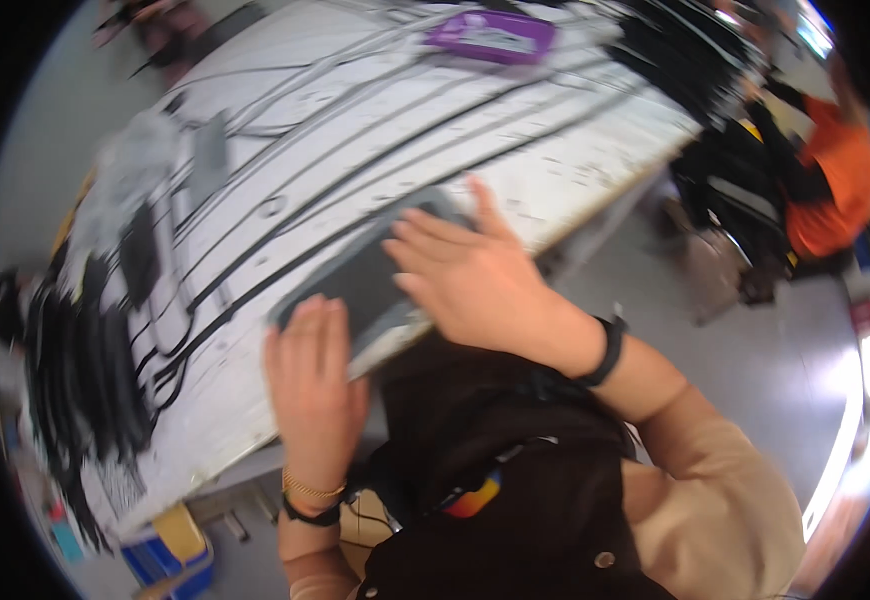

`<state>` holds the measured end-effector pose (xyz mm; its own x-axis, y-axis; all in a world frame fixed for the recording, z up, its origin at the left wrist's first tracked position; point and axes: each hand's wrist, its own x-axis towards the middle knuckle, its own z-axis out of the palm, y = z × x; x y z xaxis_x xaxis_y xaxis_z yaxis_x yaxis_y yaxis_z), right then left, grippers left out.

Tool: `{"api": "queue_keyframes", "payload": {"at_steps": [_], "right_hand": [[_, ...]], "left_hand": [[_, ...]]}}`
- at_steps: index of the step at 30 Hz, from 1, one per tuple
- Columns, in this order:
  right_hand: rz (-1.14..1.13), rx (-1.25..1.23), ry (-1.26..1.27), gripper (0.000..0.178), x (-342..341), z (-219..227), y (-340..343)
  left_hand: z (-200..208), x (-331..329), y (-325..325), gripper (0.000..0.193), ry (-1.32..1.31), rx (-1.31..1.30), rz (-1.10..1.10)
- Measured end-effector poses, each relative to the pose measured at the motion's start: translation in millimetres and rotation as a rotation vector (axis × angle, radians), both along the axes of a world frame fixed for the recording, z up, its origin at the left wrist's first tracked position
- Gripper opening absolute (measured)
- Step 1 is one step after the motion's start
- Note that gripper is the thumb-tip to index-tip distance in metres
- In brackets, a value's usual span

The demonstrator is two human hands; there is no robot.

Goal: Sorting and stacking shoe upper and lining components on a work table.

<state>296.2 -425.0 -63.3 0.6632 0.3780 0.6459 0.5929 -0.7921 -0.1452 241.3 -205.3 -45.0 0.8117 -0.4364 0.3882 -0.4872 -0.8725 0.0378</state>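
A dark grey, flat rectangular piece with rounded ends lies slantwise near the front edge of the table. My left hand rests with its fingertips over the near-left end of this piece, fingers straight and close together. Across its far-right end lies my right hand, flat, with the thumb spread away. Neither hand is wrapped around anything. The palms hide parts of the piece, and motion blur keeps me from telling what it is made of.
Long dark strips run across the white table. Black strips are bundled at the left, and a dark pile sits far right. A purple box stands at the back. At the right is a person in orange.
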Motion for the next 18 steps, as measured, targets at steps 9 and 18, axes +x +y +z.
{"api": "queue_keyframes", "payload": {"at_steps": [9, 18], "right_hand": [[0.089, 0.029, 0.094, 0.032, -6.3, 6.6, 10.7], [0.088, 0.026, 0.072, 0.035, -13.6, 22.1, 16.5]], "left_hand": [[-5.7, -8.6, 11.4, 0.069, -0.043, 0.045, 0.088], [-6.9, -13.6, 11.2, 0.074, -0.063, 0.023, 0.108]]}}
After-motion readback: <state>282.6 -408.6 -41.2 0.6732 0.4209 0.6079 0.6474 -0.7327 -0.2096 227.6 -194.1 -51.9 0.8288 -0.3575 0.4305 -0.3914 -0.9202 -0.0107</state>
